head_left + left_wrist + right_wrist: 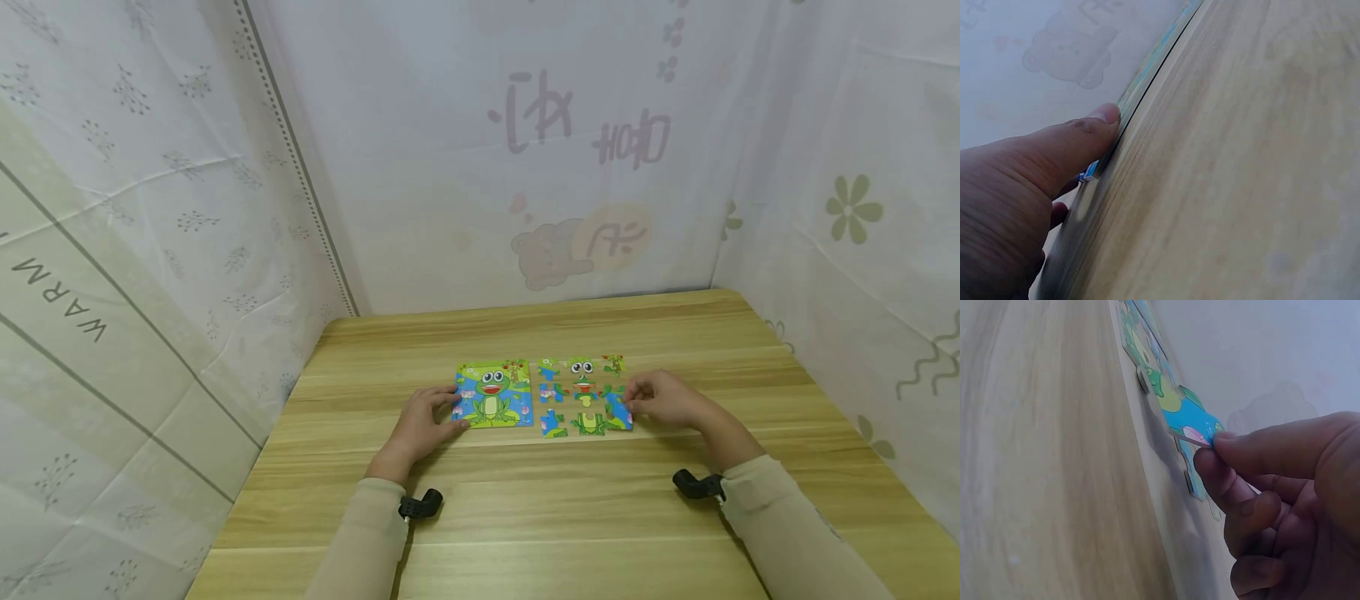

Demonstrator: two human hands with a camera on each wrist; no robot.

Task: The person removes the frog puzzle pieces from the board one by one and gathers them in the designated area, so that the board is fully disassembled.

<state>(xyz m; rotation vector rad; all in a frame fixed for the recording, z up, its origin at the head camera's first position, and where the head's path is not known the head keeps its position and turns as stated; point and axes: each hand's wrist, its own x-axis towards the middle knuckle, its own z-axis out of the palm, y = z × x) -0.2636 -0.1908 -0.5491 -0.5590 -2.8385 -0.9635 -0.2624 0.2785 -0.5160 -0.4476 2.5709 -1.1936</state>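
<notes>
My left hand [422,419] rests at the left side of a finished frog picture board [492,394], fingers along its left edge. In the left wrist view, the thumb [1094,125] lies straight against the board's near edge. My right hand [666,398] pinches the outer edge of a blue and green puzzle piece [619,413] between thumb and forefinger. In the right wrist view this puzzle piece [1188,419] is lifted off the table at the pinched corner. Beside it, separated pieces of a matching frog picture, such as the belly piece [589,425], lie spaced in rows.
The boards and pieces lie on a wood-grain table [525,508]. Behind and beside it hang pale printed curtains [450,167]. Black wrist mounts [422,504] stick out from both sleeves.
</notes>
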